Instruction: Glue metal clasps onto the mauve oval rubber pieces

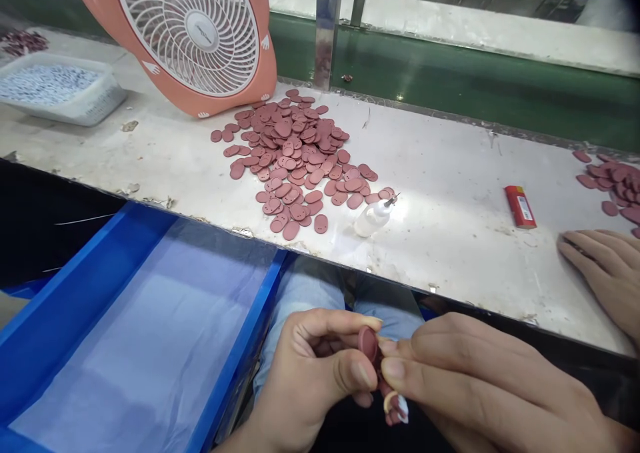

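My left hand (315,373) and my right hand (480,386) meet low in the view, above my lap. Both pinch one small dark-pink oval piece (369,343) between thumb and fingers. Under my right fingers more small pieces (397,406) peek out, one with a white part. A heap of the same pink oval pieces (300,159) lies on the white worktable (450,199) ahead. A small white squeeze bottle (373,217) lies on its side by the heap's near edge.
A blue bin lined with clear plastic (125,333) stands at my left. A pink fan (195,39) sits behind the heap, a white tray (60,93) far left. A red lighter (520,207) lies right. Another person's hand (605,273) rests by a second pile (617,183).
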A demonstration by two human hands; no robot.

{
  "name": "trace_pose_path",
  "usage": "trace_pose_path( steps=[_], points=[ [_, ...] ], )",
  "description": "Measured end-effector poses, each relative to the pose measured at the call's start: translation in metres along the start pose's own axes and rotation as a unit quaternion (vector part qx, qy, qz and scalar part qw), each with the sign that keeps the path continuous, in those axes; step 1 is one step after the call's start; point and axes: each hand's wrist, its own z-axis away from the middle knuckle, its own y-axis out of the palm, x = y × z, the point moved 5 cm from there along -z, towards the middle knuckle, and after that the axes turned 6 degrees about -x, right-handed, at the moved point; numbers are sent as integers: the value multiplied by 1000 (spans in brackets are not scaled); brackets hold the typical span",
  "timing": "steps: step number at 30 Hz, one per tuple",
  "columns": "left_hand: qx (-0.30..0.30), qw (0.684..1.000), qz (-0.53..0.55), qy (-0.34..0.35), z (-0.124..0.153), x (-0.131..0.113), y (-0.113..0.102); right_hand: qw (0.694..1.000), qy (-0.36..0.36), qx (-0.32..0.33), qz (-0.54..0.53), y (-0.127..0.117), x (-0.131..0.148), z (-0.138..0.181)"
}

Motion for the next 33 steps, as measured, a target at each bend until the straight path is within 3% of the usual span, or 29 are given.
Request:
trace_pose_path(
  steps=[10,18,25,33],
  points=[
    [-19,999,0,33,-6,2,-4,997,-26,-76,-10,4,-5,-3],
    [-49,998,1,26,-4,2,-6,994,-48,-94,-14,3,-3,-11],
    [-3,1000,4,27,-2,-1,0,999,-21,-47,-8,4,1,-4],
    [3,1000,18,18,-4,2,-5,998,-39,-39,-6,5,-3,-10]
  ],
)
